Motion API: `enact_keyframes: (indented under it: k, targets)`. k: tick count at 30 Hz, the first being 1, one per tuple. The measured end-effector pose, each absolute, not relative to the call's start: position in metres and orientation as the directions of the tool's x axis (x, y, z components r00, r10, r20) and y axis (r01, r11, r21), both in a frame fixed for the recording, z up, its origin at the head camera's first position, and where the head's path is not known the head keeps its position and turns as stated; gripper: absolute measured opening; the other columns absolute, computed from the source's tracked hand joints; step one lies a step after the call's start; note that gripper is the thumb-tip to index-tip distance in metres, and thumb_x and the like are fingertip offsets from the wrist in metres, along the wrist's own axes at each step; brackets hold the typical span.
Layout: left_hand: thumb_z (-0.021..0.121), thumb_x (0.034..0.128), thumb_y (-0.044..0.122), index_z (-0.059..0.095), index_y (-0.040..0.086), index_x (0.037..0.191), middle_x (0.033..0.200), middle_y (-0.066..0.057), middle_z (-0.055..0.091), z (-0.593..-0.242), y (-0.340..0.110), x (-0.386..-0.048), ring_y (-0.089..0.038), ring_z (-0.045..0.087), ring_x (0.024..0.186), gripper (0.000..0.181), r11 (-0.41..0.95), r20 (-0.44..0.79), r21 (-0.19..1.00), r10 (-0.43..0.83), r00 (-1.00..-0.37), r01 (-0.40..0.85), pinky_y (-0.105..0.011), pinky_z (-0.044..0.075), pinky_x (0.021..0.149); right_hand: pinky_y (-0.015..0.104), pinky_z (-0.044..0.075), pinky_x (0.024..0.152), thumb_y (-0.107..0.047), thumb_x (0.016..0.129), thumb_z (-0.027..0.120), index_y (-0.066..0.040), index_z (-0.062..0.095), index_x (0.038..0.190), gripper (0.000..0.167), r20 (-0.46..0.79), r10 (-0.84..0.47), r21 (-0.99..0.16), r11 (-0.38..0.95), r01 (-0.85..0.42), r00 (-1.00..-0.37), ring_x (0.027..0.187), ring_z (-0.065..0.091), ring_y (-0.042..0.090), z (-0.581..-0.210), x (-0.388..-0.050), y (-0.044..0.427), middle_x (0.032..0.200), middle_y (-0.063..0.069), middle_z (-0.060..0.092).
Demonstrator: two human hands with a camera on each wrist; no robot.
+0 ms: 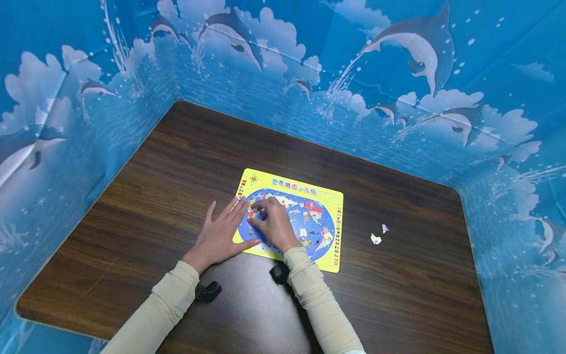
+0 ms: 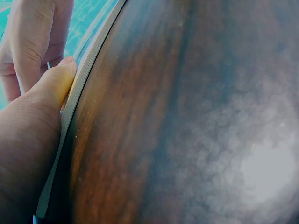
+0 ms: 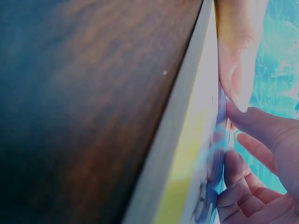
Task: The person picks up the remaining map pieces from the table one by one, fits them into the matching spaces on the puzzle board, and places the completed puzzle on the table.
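Note:
A yellow-bordered world map puzzle board with a blue oval lies on the table. My left hand rests on its left side, fingers spread and fairly straight, the thumb along the near edge. My right hand is over the left part of the map, its fingers bent down to the surface and thumb and index apart. In the right wrist view, fingertips touch the board's face close to the left thumb. Whether a piece is between the right fingers is hidden.
Two small loose puzzle pieces, one white and one pink and purple, lie right of the board. The dark wooden table is bordered by a blue dolphin-print cloth. Black wrist devices sit under both wrists.

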State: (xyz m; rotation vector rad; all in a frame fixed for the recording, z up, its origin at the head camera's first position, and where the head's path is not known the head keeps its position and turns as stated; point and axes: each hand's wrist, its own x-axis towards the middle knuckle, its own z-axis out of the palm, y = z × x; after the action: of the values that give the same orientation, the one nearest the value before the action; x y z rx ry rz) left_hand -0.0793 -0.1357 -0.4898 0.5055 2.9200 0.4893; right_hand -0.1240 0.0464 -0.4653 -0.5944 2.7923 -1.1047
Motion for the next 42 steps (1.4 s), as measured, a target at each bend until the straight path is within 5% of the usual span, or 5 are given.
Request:
enact_keyframes:
  k: [16,22,30,42]
  targets:
    - [0.054,0.0896,0.078,0.018,0.013,0.167,0.173,-0.005,0.013,-0.492,-0.131,-0.083,-0.028,0.006,0.160,0.107,0.879,-0.078,0.360,0.363,-0.929,0.313,-0.064,-0.010,0.122,0.027,0.049,0.066,-0.014,0.094,0.078,-0.003,0.074,0.123,0.031,0.173,-0.228,-0.745,0.607,-0.278,-0.958,0.076,0.060,0.016,-0.452,-0.111,0.103,0.107,0.016,0.064]
    - [0.057,0.0884,0.077,0.017,0.013,0.167,0.173,-0.006,0.014,-0.491,-0.138,-0.084,-0.029,0.007,0.160,0.109,0.881,-0.070,0.366,0.349,-0.935,0.301,-0.065,-0.011,0.122,0.029,0.050,0.068,-0.005,0.093,0.077,-0.003,0.076,0.118,0.026,0.168,0.038,-0.755,0.647,-0.104,-0.985,0.078,0.063,0.024,-0.449,-0.104,0.173,0.108,0.015,0.068]
    - [0.055,0.0883,0.079,0.017,0.012,0.167,0.173,-0.008,0.015,-0.492,-0.144,-0.083,-0.030,0.007,0.160,0.110,0.885,-0.076,0.363,0.340,-0.937,0.291,-0.065,-0.011,0.121,0.051,0.055,0.084,0.001,0.093,0.072,0.004,0.076,0.113,0.021,0.127,0.359,-0.682,0.709,0.181,-0.925,0.095,0.072,0.041,-0.448,-0.092,0.267,0.107,0.024,0.074]
    - [0.055,0.0889,0.078,0.017,0.011,0.167,0.173,-0.008,0.015,-0.494,-0.136,-0.082,-0.030,0.007,0.160,0.110,0.876,-0.071,0.371,0.357,-0.931,0.308,-0.066,-0.010,0.121,0.055,0.046,0.099,-0.015,0.092,0.078,0.004,0.078,0.109,0.026,0.060,0.474,-0.656,0.682,0.323,-0.879,0.113,0.065,0.045,-0.471,-0.090,0.325,0.110,0.026,0.074]
